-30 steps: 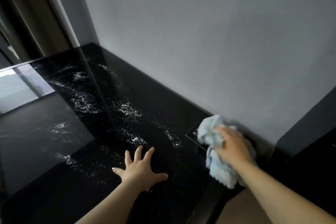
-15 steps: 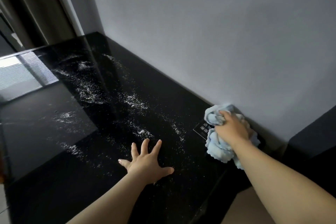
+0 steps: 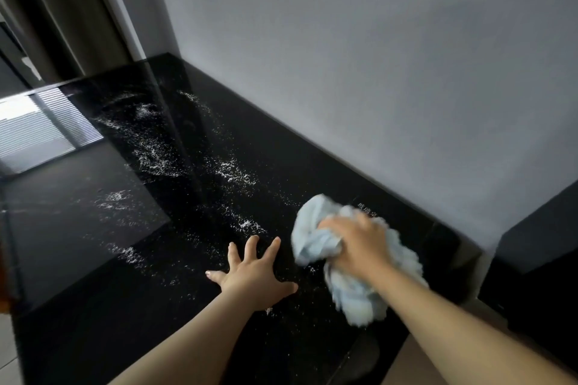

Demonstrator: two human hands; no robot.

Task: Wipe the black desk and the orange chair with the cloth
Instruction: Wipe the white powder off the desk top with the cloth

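Cloth (image 3: 316, 241), pale blue and bunched into a crumpled wad, sits on the black desk (image 3: 93, 259) toward its right end, a little out from the grey wall (image 3: 344, 56) behind. The right hand (image 3: 359, 244) rests on top of it with its fingers (image 3: 336, 223) curled into the folds, gripping the wad and pressing it to the glossy surface; loose fabric spills out on both sides of the hand and trails back under the wrist. The left hand (image 3: 253, 272) lies flat on the desk just beside the cloth, palm down, with its fingers (image 3: 251, 247) spread wide and straight. White specks (image 3: 231, 172) are scattered in streaks across the middle of the desk, from near the left hand out toward the far corner. A small patch of white print (image 3: 367, 212) shows on the desk just behind the cloth, too blurred to read. A window's reflection (image 3: 40, 131) shines on the desk's left part. At the right, past the end of the desk, stands a dark block (image 3: 538, 244), perhaps a cabinet.
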